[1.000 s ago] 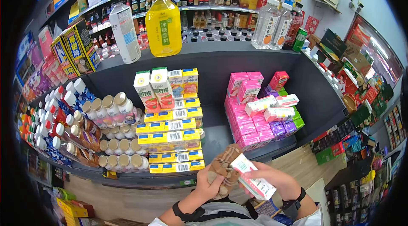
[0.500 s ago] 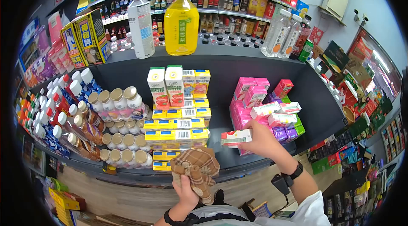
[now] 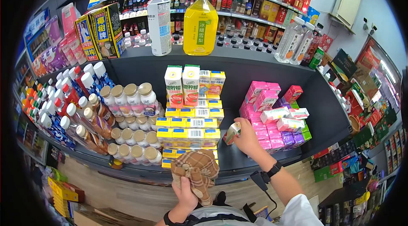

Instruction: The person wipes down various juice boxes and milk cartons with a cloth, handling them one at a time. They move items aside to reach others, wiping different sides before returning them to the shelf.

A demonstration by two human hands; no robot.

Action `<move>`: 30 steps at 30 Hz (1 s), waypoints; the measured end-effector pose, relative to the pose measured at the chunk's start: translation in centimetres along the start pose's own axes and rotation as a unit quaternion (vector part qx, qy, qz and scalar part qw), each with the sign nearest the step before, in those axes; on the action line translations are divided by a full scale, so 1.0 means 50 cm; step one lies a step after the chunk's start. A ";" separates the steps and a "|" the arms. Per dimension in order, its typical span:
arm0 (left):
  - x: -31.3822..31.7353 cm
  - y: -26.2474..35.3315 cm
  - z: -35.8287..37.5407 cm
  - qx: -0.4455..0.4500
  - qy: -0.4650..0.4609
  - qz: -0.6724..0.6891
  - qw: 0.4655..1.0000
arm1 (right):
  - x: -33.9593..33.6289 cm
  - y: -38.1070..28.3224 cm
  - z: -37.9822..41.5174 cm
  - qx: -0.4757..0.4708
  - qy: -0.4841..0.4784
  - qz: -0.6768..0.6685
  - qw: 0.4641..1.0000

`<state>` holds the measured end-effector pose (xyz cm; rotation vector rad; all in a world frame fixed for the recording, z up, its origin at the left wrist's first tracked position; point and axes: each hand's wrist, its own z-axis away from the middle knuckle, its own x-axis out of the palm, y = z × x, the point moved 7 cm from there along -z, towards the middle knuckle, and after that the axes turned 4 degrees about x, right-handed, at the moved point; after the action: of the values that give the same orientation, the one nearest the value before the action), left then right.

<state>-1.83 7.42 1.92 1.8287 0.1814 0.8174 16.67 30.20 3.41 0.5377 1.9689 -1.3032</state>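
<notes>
My left hand [image 3: 185,193] is closed round a brown checked cloth [image 3: 196,170] in front of the shelf's near edge. My right hand [image 3: 247,137] grips a small white carton [image 3: 232,133], tilted over the dark shelf floor between two product groups. To its left stand stacked yellow-and-white cartons [image 3: 189,137], with two tall white cartons [image 3: 191,85] behind. Pink cartons [image 3: 259,111] are piled to the right, with purple cartons [image 3: 293,139] beside them. A few white cartons [image 3: 290,124] lie across the top of that pile.
White bottles with tan caps [image 3: 136,136] and brown drink bottles [image 3: 98,119] fill the left side. On the raised ledge [image 3: 238,51] stand a yellow bottle [image 3: 201,26], a white bottle [image 3: 159,26] and clear bottles [image 3: 291,43]. Boxes line the back shelves.
My right hand has moved left with the white carton, now turned more upright and nearer the yellow cartons. The view has shifted, so the shelf contents appear farther right. My left hand still holds the cloth.
</notes>
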 end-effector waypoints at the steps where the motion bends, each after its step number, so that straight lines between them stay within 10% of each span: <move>1: 0.000 0.001 0.001 0.000 0.001 -0.001 1.000 | 0.001 -0.003 -0.002 -0.032 0.013 -0.024 0.999; 5: -0.003 -0.005 0.002 -0.003 0.001 -0.001 1.000 | -0.001 -0.024 -0.007 -0.200 0.026 0.099 0.974; 11: 0.008 -0.001 0.001 0.008 0.002 0.000 1.000 | -0.001 -0.031 -0.007 0.110 -0.076 0.129 0.983; 17: 0.007 -0.001 0.003 0.008 -0.012 0.007 1.000 | -0.009 -0.043 -0.024 -0.116 -0.027 0.150 0.981; 30: -0.006 -0.014 -0.003 0.011 -0.013 0.021 1.000 | 0.000 0.018 -0.199 -0.137 -0.038 0.343 0.928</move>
<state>-1.94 7.69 1.19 1.8678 0.1364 0.8227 14.03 39.67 5.28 0.9130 1.6307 -0.5902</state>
